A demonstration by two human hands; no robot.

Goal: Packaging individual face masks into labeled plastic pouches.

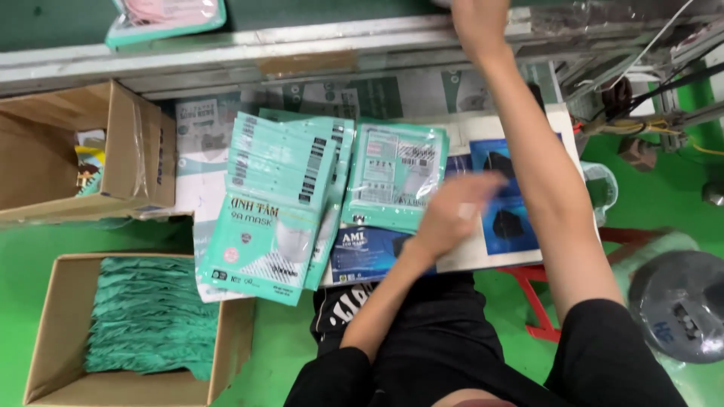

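Cardboard box of green folded masks sits at lower left of the frame. Mid-frame, the blurred left hand hovers loosely open just beside the stack of teal plastic mask packets on the counter. At the top edge, the right hand reaches the grey conveyor rail; its grip cannot be told.

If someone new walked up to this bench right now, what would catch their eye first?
Most likely the fanned stack of teal mask packets at the centre of the small table, with the blurred left hand hovering just right of it. The right hand stretches up to the conveyor along the top edge. Lower left, a cardboard box on the green floor is packed with more teal packets.
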